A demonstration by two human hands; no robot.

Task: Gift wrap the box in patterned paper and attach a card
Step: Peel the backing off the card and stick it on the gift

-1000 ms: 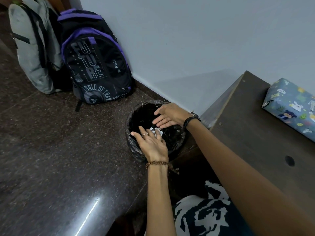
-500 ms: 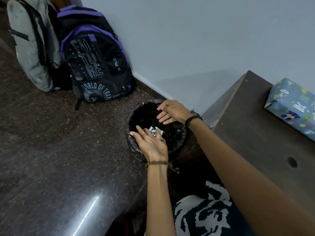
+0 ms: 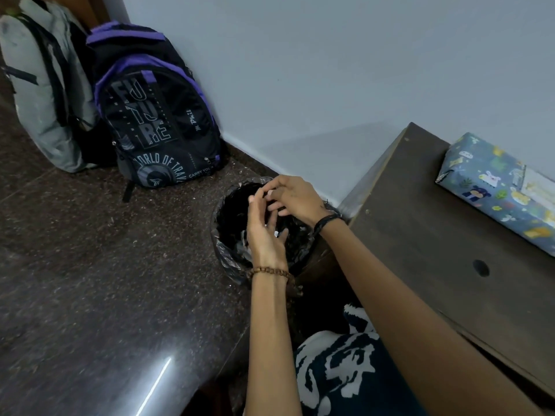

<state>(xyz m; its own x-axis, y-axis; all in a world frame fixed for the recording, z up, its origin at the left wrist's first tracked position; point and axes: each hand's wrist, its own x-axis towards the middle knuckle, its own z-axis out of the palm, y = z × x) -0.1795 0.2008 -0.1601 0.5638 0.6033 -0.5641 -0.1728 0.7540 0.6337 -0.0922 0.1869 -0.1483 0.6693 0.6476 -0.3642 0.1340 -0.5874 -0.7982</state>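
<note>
The box (image 3: 486, 187), wrapped in blue paper with cartoon animals, lies on the dark wooden table (image 3: 420, 235) at the right, against the wall. A pale card (image 3: 539, 187) lies on its top near the frame edge. Both my hands hover over a bin (image 3: 222, 250) lined with a black bag on the floor, left of the table. My left hand (image 3: 264, 232) is raised with its fingers up. My right hand (image 3: 291, 196) meets it from the right, fingertips touching the left fingers. Neither hand holds anything I can see. White paper scraps lie inside the bin.
A black and purple backpack (image 3: 156, 115) and a grey backpack (image 3: 39, 94) lean against the wall at the far left. The floor (image 3: 90, 280) is dark polished stone. The table has a round hole (image 3: 480, 268) in its top.
My hands were spread flat over the bin, palms down. They have since lifted and come together, fingers touching. The view has shifted slightly left, showing more of the box.
</note>
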